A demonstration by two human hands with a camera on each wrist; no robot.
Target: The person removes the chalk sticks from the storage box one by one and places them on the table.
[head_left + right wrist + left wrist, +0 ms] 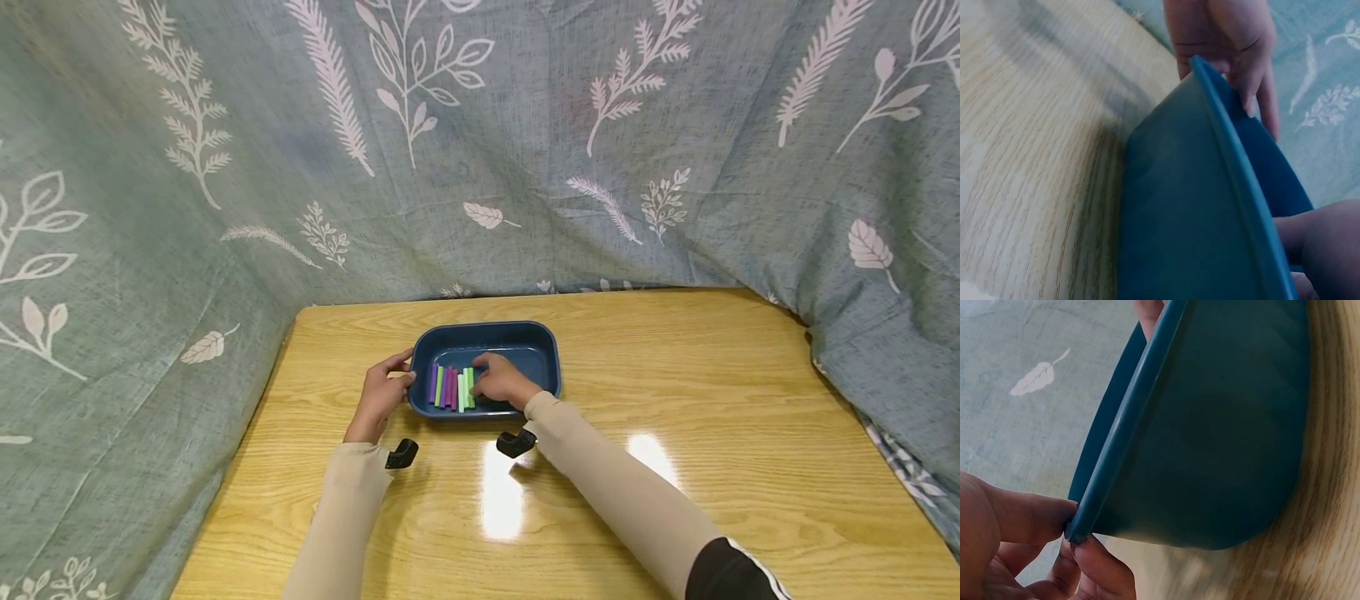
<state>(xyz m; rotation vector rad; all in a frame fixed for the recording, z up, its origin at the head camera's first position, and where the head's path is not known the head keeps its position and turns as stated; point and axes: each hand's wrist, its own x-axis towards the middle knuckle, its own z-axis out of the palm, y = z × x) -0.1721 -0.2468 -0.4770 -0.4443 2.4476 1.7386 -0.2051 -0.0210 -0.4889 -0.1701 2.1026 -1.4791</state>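
Observation:
On the wooden table stands a dark blue rectangular basin (517, 333) with rounded corners. Inside its left half, several slim chalk-like sticks (452, 390) lie side by side in a row, purple, green, magenta and pale mint. My left hand (381, 392) pinches the basin's left rim, thumb on one side and fingers on the other in the left wrist view. My right hand (504, 382) reaches over the front wall into the basin. Its thumb and forefinger stand apart, touching or very near the bright green stick (470, 387) at the row's right end. In the right wrist view the basin wall hides these fingertips.
The wooden tabletop (675, 367) extends around the basin. Grey-green leaf-patterned cloth (480, 183) hangs behind the table and along its sides. A black wrist mount (402, 453) sits at the left cuff, and another black mount (515, 442) at the right cuff.

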